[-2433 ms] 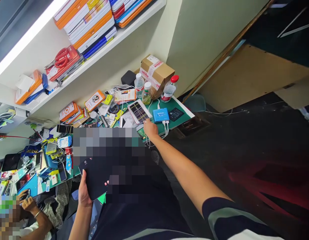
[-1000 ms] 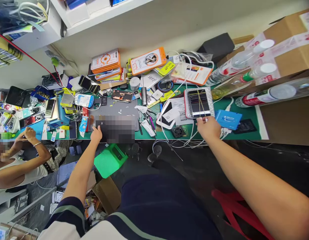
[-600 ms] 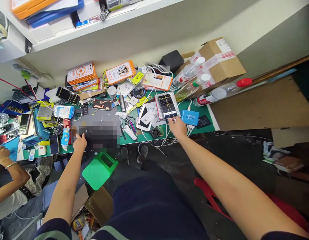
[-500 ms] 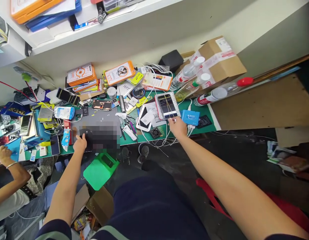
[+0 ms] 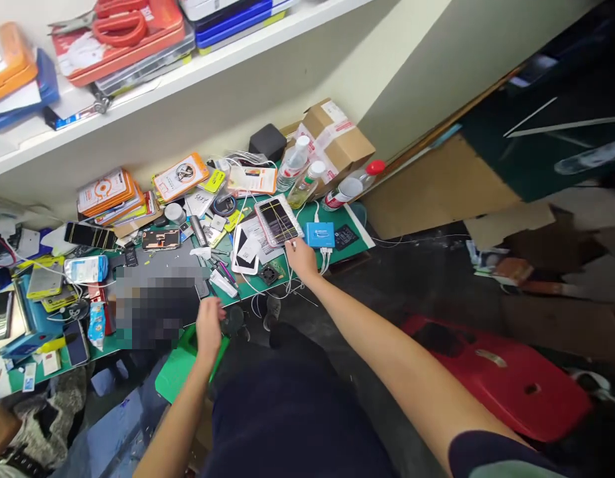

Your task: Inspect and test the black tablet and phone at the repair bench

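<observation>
My right hand (image 5: 302,260) pinches the near edge of a tablet (image 5: 279,222), which lies dark side up with yellow bands crossing it and a bubble-wrap border. Over the front edge of the bench my left hand (image 5: 209,324) hovers, its fingers loosely bent and apart, with nothing visible in them. Close by it are a small dark device (image 5: 202,287) and a white tube (image 5: 223,283) among pens. Left of the tablet lies a white-framed phone (image 5: 245,255), partly under a paper label. A blue box (image 5: 320,234) with plugged-in white cables is right of my right hand.
Bottles (image 5: 293,164) and a taped carton (image 5: 336,136) stand at the back right. Orange boxes (image 5: 104,192) are stacked at the back left. A pixelated patch covers part of the grey mat (image 5: 138,262). A green stool (image 5: 170,378) and a red stool (image 5: 516,378) are below. Another person sits at lower left.
My left hand has come away from the black object on the mat and moved right to the bench edge. My right hand remains at the tablet's edge. The view has swung right.
</observation>
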The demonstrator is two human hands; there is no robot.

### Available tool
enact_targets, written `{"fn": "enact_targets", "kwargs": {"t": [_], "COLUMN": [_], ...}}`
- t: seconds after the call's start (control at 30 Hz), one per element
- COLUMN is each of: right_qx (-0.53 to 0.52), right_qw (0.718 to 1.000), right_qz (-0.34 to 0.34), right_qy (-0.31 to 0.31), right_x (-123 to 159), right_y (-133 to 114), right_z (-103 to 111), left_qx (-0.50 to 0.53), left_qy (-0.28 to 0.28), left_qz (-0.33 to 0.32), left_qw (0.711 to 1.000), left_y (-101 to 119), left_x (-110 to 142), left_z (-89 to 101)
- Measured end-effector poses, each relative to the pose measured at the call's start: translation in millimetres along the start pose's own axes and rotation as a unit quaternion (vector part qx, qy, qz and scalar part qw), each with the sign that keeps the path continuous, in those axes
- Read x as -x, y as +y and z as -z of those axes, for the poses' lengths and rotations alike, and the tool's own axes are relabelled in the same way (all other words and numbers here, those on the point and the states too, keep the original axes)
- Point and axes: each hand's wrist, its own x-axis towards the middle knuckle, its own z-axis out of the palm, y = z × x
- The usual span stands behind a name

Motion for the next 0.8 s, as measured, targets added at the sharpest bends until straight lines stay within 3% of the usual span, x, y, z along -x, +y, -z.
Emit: {"fn": "enact_targets", "kwargs": {"t": [0.07, 0.17, 0.23, 0.33, 0.5, 0.8], "right_qx": [-0.026, -0.062, -0.079, -0.101, -0.141, -0.189], "right_qw": [1.000, 0.998, 0.997, 0.995, 0.990, 0.981], "right_qz": [0.008, 0.012, 0.011, 0.005, -0.016, 0.003], "right_qy": [0.002, 0.003, 0.004, 0.007, 0.001, -0.041], "right_x": [0.1, -0.6, -2.6, -7.8, -16.4, -5.5], "right_y": [-2.1, -8.2, -13.1, -18.2, -19.6, -5.6], "right_z": [4.3, 12.3, 18.1, 25.1, 29.3, 37.5], "left_qx": [0.049, 0.101, 0.122, 0.153, 0.200, 0.274], "left_qy": [-0.079, -0.134, -0.159, -0.181, -0.196, -0.174], "left_qz": [-0.021, -0.002, 0.030, 0.073, 0.100, 0.089], "left_qw": [0.995, 0.986, 0.979, 0.969, 0.955, 0.942], "left_y": [35.5, 86.9, 112.0, 130.0, 133.2, 123.4], "left_x": [-26.6, -78.5, -107.7, -132.7, -144.5, -151.1], "left_z": [-55.6, -130.6, -169.7, -209.1, -237.0, -250.3]}}
